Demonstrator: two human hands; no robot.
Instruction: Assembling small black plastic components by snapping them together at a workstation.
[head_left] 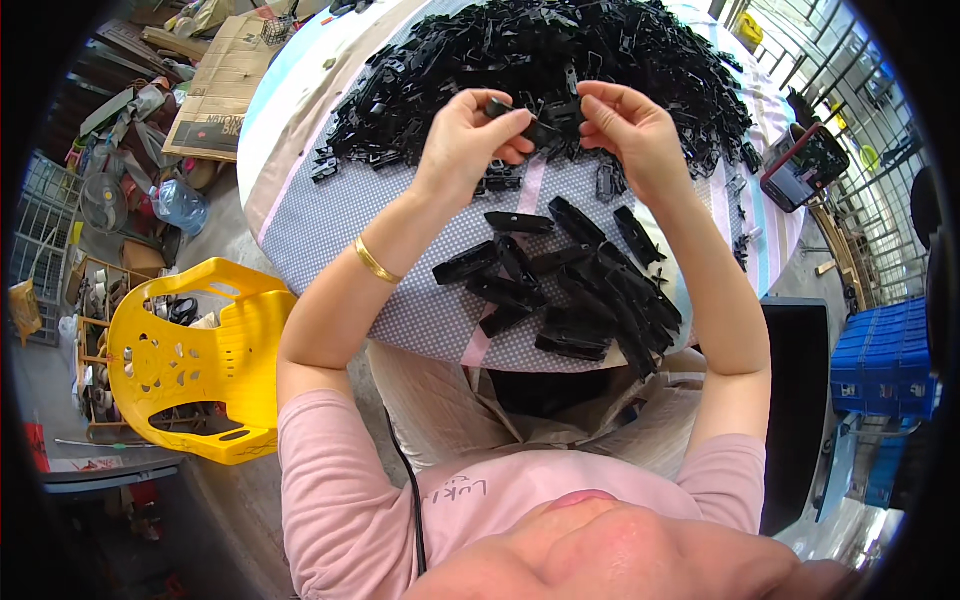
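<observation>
Over the near edge of a big heap of small black plastic parts (430,70), my left hand (468,142) is closed on a longer black plastic piece (541,134). Facing it, my right hand (632,128) has thumb and fingers pinched together beside a small black clip-like part (573,82). Its fingertips partly hide what they grip, and the dark heap behind makes the outline hard to read. Closer to me lies a loose pile of longer black plastic pieces (590,280), several of them overlapping. A few small parts (611,182) rest between the two piles.
The round table (330,250) has a patterned cloth. A phone-like device (803,168) stands at its right edge. To the left is a yellow plastic chair (190,350); a black bin (793,400) and blue crates (884,360) stand to the right.
</observation>
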